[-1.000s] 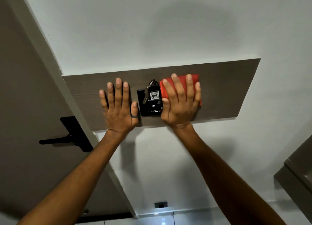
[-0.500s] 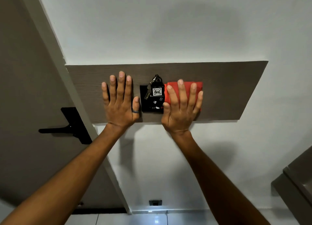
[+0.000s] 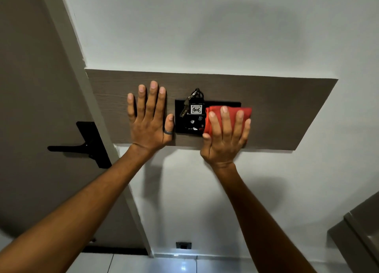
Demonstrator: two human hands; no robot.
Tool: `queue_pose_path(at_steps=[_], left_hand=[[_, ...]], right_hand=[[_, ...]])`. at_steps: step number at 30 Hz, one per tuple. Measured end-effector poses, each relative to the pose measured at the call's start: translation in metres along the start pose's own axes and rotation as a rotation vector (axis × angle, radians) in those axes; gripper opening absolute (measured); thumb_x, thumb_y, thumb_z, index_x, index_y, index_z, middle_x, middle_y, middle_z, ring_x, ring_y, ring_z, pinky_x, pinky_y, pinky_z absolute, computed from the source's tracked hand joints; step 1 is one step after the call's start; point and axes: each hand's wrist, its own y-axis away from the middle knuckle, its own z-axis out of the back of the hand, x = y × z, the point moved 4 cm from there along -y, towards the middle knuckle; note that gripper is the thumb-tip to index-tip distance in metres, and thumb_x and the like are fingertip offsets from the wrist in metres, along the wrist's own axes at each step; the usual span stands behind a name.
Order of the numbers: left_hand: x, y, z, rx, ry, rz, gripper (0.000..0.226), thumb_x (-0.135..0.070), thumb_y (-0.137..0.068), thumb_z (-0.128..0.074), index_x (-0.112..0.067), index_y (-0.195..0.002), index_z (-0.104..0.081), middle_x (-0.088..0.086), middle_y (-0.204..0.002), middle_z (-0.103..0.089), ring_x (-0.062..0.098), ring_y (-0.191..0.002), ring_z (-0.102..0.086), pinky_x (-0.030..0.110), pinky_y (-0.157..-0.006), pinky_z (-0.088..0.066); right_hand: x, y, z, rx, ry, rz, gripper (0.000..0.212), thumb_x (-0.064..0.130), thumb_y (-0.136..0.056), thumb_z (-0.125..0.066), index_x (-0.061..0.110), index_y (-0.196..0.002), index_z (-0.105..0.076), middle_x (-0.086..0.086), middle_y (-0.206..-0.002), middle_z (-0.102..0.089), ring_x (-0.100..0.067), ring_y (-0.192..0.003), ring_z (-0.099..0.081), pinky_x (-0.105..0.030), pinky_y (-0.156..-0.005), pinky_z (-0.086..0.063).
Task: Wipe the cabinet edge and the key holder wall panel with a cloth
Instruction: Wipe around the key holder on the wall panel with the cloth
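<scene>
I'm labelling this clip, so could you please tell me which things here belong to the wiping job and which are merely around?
Job: red cloth, wood wall panel, black key holder, right hand, left hand.
Around: door handle, wall socket, keys.

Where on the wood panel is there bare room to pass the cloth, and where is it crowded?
Free: the long stretch of wood panel right of the right hand, and the strip between the door frame and the left hand. Crowded: the black plate with the keys, hemmed between both hands and the red cloth.
</scene>
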Motion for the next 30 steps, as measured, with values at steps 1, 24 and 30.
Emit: queue_pose_path(at_steps=[1, 24, 30], left_hand=[[0.000, 0.000, 0.001, 0.000, 0.001, 0.004, 0.069, -0.040, -0.103, -0.034, -0.011, -0.163, -0.016, 0.000, -0.173, 0.003, 0.024, -0.160, 0.001, 0.050, -0.131, -0.003], [0.000, 0.002, -0.002, -0.006, 0.040, 0.013, 0.066, -0.041, -0.105, -0.032, -0.013, -0.164, -0.018, 0.003, -0.173, -0.004, 0.026, -0.160, -0.004, 0.051, -0.131, -0.005], [-0.003, -0.001, 0.004, -0.015, 0.039, 0.003, 0.067, -0.041, -0.104, -0.033, -0.014, -0.163, -0.016, 0.000, -0.173, -0.001, 0.025, -0.160, -0.001, 0.051, -0.130, -0.005]], right_hand=[[-0.003, 0.008, 0.003, 0.016, 0.012, 0.032, 0.047, 0.043, -0.109, -0.026, 0.024, -0.142, -0.055, -0.006, -0.147, -0.053, -0.032, -0.154, -0.031, -0.054, -0.126, -0.026], [-0.003, -0.030, 0.000, 0.047, -0.013, -0.020, 0.048, 0.043, -0.108, -0.035, 0.023, -0.147, -0.055, -0.008, -0.153, -0.051, -0.038, -0.151, -0.035, -0.059, -0.127, -0.022], [-0.004, -0.018, 0.010, 0.053, -0.009, 0.037, 0.043, 0.041, -0.107, -0.036, 0.023, -0.140, -0.057, -0.008, -0.148, -0.053, -0.041, -0.145, -0.040, -0.061, -0.123, -0.028]])
